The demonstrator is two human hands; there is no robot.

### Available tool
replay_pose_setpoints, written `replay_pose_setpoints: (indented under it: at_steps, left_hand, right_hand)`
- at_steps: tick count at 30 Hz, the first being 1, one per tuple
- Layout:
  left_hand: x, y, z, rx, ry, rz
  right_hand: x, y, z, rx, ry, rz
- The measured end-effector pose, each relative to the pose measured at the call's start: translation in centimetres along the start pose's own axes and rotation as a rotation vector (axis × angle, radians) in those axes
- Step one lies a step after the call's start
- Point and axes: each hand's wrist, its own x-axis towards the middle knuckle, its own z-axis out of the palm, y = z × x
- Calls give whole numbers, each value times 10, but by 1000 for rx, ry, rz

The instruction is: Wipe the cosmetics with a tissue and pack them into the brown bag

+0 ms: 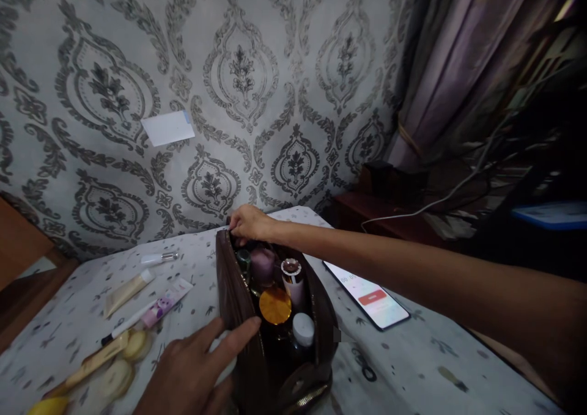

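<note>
A brown zip bag point(236, 293) stands open on the patterned cloth, with its zip edges spread. Inside are a bottle with a gold-coloured lid point(275, 305), a white-capped jar point(303, 328), a pinkish tube with an ornate cap point(292, 280) and a purple item point(263, 266). My right hand point(250, 224) pinches the far end of the bag, its arm stretched across from the right. Over the bag's near left edge is my left hand point(197, 360), fingers apart, index fingertip at the rim, holding nothing.
Left of the bag lie a pink tube point(166, 304), a beige tube point(128, 293), a white item point(158, 258), round sponges point(117, 377) and a brush point(96, 360). A lit phone point(371, 296) lies to the right. Patterned wall point(284, 85) behind.
</note>
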Motion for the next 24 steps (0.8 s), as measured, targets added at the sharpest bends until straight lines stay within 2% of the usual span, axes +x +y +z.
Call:
replay_pose_setpoints:
  at_steps: [9, 16, 24]
  left_hand:
    - [3, 1, 1, -42, 6, 3]
    - [3, 0, 1, -49, 6, -4]
    - [-3, -1, -3, -100, 4, -25]
  right_hand:
    - [-6, -13, 1, 65, -11, 73]
    - [0, -14, 5, -53, 17, 100]
    - [-6, -15, -15, -46, 27, 99]
